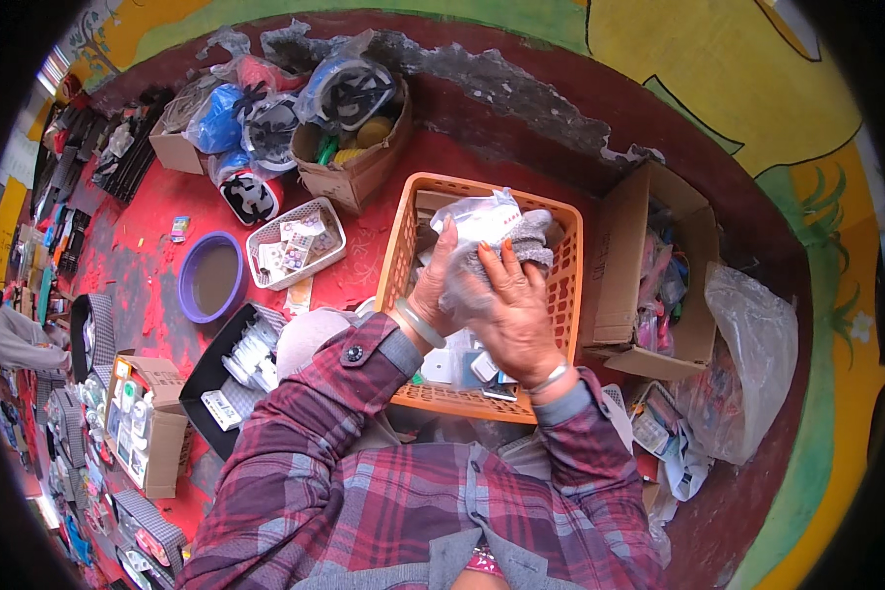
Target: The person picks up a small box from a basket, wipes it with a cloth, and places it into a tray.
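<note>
Over the orange plastic basket (425, 181) the person has a grey knitted bundle (531, 232) up between both hands, a clear plastic wrapper (477, 214) against it. The right hand (513, 313) lies across with fingers nearly straight; the left hand (431, 295) is at the left side. How firmly either grip closes, I can't tell. Bundle and wrapper look unfinished; white items (441, 366) lie unhandled in the basket's near end.

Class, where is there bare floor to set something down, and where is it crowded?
Red floor is bare between the orange basket and maroon wall, and left of the purple basin. Less room separates the white basket from the orange. Crowded: inside the orange basket, under the left hand and right hand, and around the right-hand cardboard box.
</note>
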`<state>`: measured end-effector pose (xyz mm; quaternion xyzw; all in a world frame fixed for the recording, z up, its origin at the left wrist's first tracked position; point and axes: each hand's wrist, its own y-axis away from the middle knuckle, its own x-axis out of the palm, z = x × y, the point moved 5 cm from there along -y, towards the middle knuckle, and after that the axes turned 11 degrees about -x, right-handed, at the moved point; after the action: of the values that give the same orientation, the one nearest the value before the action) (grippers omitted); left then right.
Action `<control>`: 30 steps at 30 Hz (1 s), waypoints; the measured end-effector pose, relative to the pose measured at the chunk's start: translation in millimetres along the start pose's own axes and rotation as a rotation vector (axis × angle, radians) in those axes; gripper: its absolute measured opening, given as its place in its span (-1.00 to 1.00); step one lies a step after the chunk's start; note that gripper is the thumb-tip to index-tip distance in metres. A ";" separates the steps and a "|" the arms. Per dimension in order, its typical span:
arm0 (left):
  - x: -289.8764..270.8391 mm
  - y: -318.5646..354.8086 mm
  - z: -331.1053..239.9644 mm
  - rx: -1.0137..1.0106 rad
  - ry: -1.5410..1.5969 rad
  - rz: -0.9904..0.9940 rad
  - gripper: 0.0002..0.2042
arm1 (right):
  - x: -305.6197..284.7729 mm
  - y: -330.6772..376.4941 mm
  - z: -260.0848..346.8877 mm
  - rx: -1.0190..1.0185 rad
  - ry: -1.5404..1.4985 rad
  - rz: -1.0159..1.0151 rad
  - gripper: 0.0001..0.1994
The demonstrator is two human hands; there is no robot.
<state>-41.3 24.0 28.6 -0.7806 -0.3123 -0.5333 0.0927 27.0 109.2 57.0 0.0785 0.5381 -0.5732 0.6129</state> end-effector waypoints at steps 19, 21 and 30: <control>-1.3 9.2 5.0 -0.221 -0.082 0.169 -0.38 | -48.8 32.2 -102.0 0.605 -1.614 -0.834 -0.56; -1.0 7.8 4.3 -0.216 -0.126 0.202 -0.36 | -63.6 31.2 -92.9 0.505 -1.691 -0.963 -0.57; 0.4 9.6 -4.7 -0.287 -0.333 0.100 -0.45 | -79.4 32.1 -88.2 0.528 -1.253 -0.667 -0.53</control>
<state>-39.3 14.3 32.7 -0.8776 -0.2051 -0.4309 -0.0455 20.8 231.8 63.8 -0.2844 -0.0707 -0.7755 0.5591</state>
